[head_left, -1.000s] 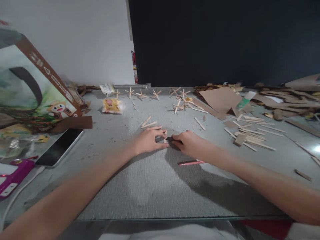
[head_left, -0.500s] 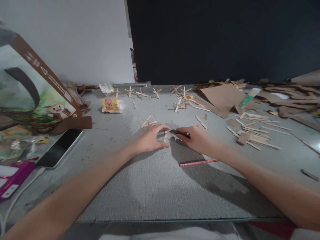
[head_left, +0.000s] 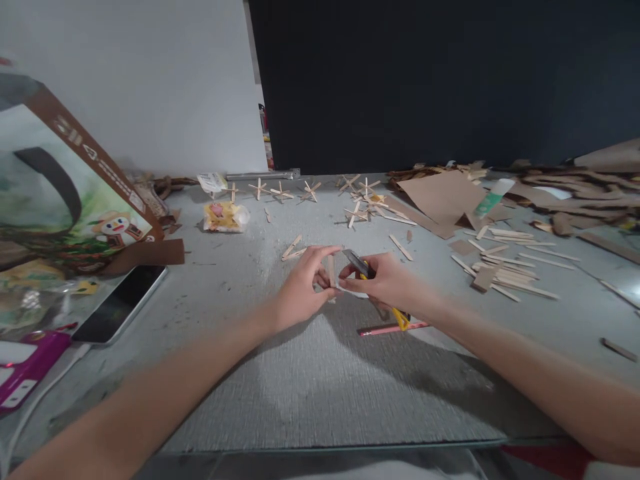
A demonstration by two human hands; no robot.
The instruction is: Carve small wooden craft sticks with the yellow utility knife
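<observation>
Between the thumb and fingers of my left hand (head_left: 309, 282) is a short wooden stick (head_left: 331, 270), held upright near the middle of the table. My right hand (head_left: 387, 281) grips a utility knife (head_left: 359, 263) with a yellow part at its lower end; the blade points up and left toward the stick. The right fingertips are close to the stick's lower end; whether they touch it cannot be made out. A pink pencil (head_left: 383, 329) lies just below my right hand. Two sticks (head_left: 293, 250) lie behind my left hand.
Crossed stick pieces (head_left: 310, 191) stand along the back. Loose sticks (head_left: 515, 270), cardboard (head_left: 440, 197) and a glue stick (head_left: 494, 199) are at the right. A phone (head_left: 120, 305), a purple power strip (head_left: 35, 367) and a printed box (head_left: 100, 180) are at the left.
My right hand has turned, so the knife's yellow end now shows and its blade is raised. The left fingers have closed in around the stick, which stands more upright. The view has shifted slightly.
</observation>
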